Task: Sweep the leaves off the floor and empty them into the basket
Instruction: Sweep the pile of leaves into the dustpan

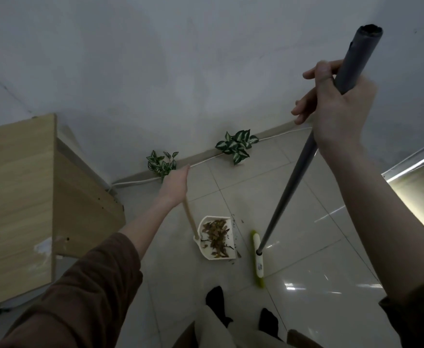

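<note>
A white dustpan [205, 252] stands on the tiled floor, filled with brown dry leaves [216, 234]. My left hand [174, 184] grips the top of its tan handle [189, 217]. My right hand [336, 109] holds the grey broom pole [288, 189] near its upper end. The broom's white and green head [258, 262] rests on the floor just right of the dustpan's open side. A few leaf crumbs [237, 256] lie at the pan's lip. No basket is in view.
A wooden cabinet [17, 197] stands at the left. Two green leafy sprigs [237, 145] [159, 163] lie by the baseboard, with a white cable [135, 182] along the wall. My feet in dark socks [216, 300] are just below the broom head. A lit panel [417, 169] is at right.
</note>
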